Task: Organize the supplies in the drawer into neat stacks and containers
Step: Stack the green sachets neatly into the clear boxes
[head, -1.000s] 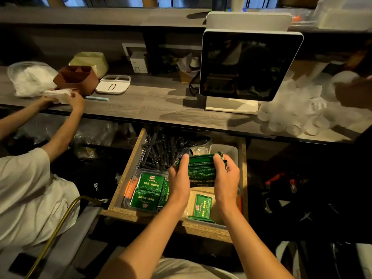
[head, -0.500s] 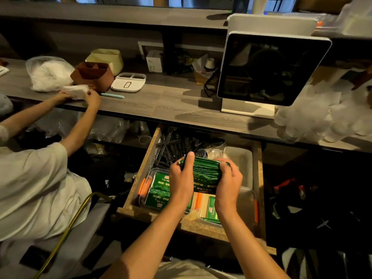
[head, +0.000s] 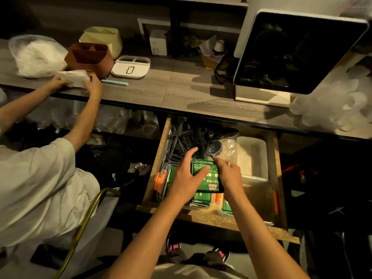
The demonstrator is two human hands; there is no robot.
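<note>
An open wooden drawer [head: 278, 170] sits under the counter. Both my hands hold a stack of green packets [head: 207, 178] low over the clear plastic container [head: 164, 168] at the drawer's front left, which holds more green packets. My left hand [head: 185, 178] lies over the stack's left side with its fingers spread. My right hand [head: 229, 174] grips the stack's right edge. A second clear container [head: 259, 196] at the front right holds a few green packets. Black plastic cutlery [head: 187, 137] is piled at the back left.
A white tub [head: 252, 154] and small clear cups [head: 229, 146] sit at the drawer's back right. On the counter [head: 181, 87] stand a tilted screen [head: 300, 51], a brown caddy [head: 88, 57], a white tray [head: 130, 67] and white cups [head: 338, 105]. Another person [head: 40, 178] on my left handles white paper.
My hands have lowered the green packet stack from above the drawer down onto the front-left container, turning it flat. My view has moved closer and tilted down.
</note>
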